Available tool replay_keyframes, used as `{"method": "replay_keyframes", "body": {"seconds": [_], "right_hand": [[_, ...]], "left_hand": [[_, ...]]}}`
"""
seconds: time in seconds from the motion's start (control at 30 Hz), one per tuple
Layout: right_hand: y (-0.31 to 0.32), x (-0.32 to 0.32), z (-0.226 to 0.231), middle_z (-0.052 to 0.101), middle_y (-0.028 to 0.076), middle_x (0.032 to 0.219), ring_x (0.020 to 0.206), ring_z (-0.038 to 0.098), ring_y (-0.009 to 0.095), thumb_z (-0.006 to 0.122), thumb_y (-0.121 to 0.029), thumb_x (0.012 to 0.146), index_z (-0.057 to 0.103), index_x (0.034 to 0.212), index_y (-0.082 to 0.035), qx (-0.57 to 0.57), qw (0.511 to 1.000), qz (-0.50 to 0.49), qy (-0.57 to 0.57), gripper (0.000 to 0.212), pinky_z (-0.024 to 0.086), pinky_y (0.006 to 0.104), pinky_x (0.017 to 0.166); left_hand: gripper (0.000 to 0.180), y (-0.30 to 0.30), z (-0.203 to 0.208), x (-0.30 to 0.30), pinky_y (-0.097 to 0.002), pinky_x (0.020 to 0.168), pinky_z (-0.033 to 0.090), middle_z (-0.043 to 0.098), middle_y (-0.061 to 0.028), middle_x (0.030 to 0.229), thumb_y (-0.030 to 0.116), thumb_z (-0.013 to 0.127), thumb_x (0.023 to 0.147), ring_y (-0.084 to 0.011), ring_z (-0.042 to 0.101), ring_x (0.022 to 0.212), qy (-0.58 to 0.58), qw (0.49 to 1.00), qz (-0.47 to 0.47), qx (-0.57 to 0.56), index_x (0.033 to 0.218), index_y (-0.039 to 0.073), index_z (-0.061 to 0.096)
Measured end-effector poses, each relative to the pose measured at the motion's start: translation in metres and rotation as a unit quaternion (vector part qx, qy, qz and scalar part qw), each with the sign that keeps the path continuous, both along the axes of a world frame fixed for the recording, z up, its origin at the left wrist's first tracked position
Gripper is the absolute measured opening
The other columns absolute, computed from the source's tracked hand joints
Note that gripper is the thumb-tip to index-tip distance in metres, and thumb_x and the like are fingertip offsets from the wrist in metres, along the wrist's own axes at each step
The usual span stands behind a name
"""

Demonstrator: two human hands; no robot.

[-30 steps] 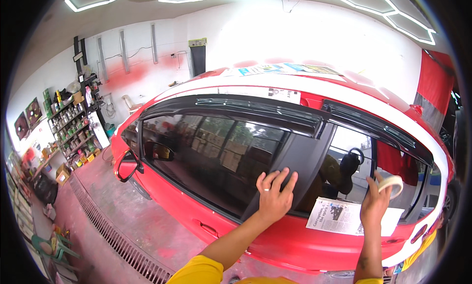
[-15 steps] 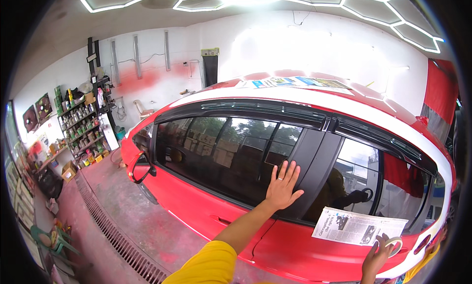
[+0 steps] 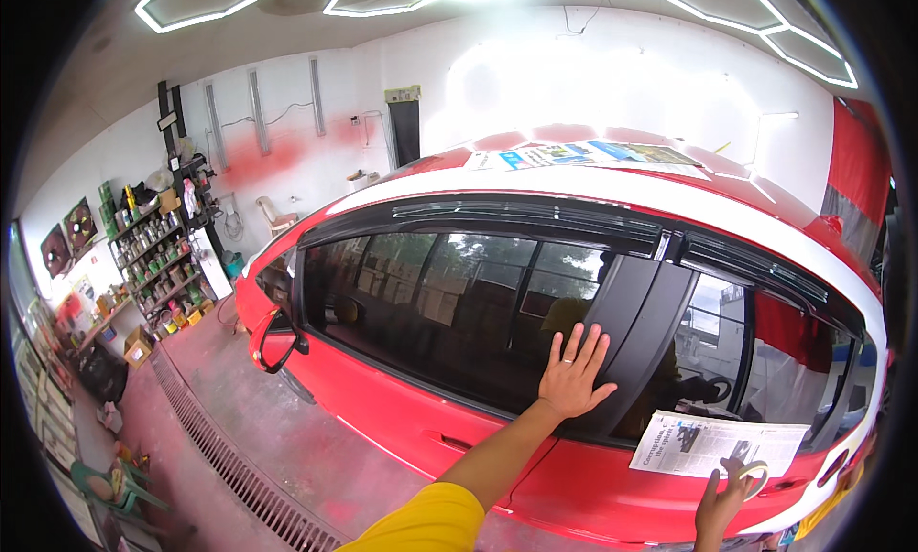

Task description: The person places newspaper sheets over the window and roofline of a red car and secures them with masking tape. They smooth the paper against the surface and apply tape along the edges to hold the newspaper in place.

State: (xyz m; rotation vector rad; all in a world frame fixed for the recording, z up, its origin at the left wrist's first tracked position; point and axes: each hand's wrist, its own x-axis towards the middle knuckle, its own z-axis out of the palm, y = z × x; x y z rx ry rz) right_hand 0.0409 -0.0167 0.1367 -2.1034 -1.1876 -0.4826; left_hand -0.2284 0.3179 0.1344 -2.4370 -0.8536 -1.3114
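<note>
My left hand [image 3: 577,372] lies flat on the rear edge of the dark front window [image 3: 430,313], next to the black door pillar [image 3: 631,332]. Its fingers are stretched out, a ring on one of them. At lower right, my right hand [image 3: 719,507] holds a pale roll of masking tape [image 3: 758,479] by its ring. Just beyond it a newspaper sheet [image 3: 684,447] rests on the red rear door [image 3: 593,476], its upper edge along the bottom of the rear window [image 3: 717,351]. Whether tape fixes the sheet cannot be made out.
More newspaper [image 3: 574,153] lies on the red and white car roof [image 3: 459,190]. A side mirror [image 3: 278,342] sticks out at the car's front. Shelves of cans [image 3: 158,256] stand at far left, near a floor grate [image 3: 239,466] and a green chair [image 3: 115,485].
The car appears shifted slightly right as the view turns left. My left hand stays flat on the glass. The newspaper and my right hand with the tape keep their places on the rear door.
</note>
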Motion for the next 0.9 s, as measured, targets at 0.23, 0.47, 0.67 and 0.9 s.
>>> {"method": "replay_keyframes", "body": {"seconds": [0.23, 0.47, 0.67, 0.9], "right_hand": [[0.019, -0.015, 0.000, 0.071, 0.026, 0.131, 0.129, 0.058, 0.050, 0.070, -0.001, 0.097, 0.072, 0.122, 0.003, 0.059, 0.998, 0.028, -0.023, 0.025, 0.043, 0.0579, 0.113], [0.040, -0.025, 0.021, 0.070, 0.029, 0.132, 0.125, 0.058, 0.053, 0.068, -0.001, 0.098, 0.072, 0.121, 0.002, 0.050, 0.998, 0.032, -0.020, 0.024, 0.041, 0.0610, 0.111], [0.056, -0.042, 0.027, 0.071, 0.028, 0.132, 0.129, 0.057, 0.053, 0.069, -0.003, 0.098, 0.072, 0.122, 0.001, 0.045, 0.998, 0.049, -0.003, 0.025, 0.040, 0.0601, 0.115], [0.043, -0.045, 0.035, 0.071, 0.028, 0.132, 0.130, 0.058, 0.053, 0.071, -0.003, 0.096, 0.072, 0.122, 0.000, 0.043, 0.999, 0.027, -0.012, 0.026, 0.040, 0.0598, 0.116]], "left_hand": [[0.091, -0.001, -0.006, 0.008, -0.0652, 0.133, 0.021, 0.031, -0.0161, 0.181, 0.060, 0.066, 0.101, -0.0441, 0.025, 0.168, -0.019, 1.000, -0.017, 0.002, 0.172, 0.010, 0.041], [0.088, 0.002, -0.007, 0.002, -0.0603, 0.135, 0.020, 0.030, -0.0118, 0.183, 0.058, 0.067, 0.102, -0.0381, 0.022, 0.170, -0.043, 0.999, -0.025, 0.007, 0.173, 0.013, 0.040], [0.087, 0.003, -0.008, 0.004, -0.0614, 0.134, 0.022, 0.037, -0.0150, 0.180, 0.056, 0.070, 0.099, -0.0415, 0.029, 0.167, -0.047, 0.998, -0.029, 0.013, 0.169, 0.012, 0.048], [0.083, 0.004, -0.011, 0.013, -0.0661, 0.131, 0.025, 0.039, -0.0160, 0.178, 0.055, 0.071, 0.099, -0.0434, 0.032, 0.165, -0.040, 0.999, -0.023, 0.007, 0.167, 0.011, 0.051]]}}
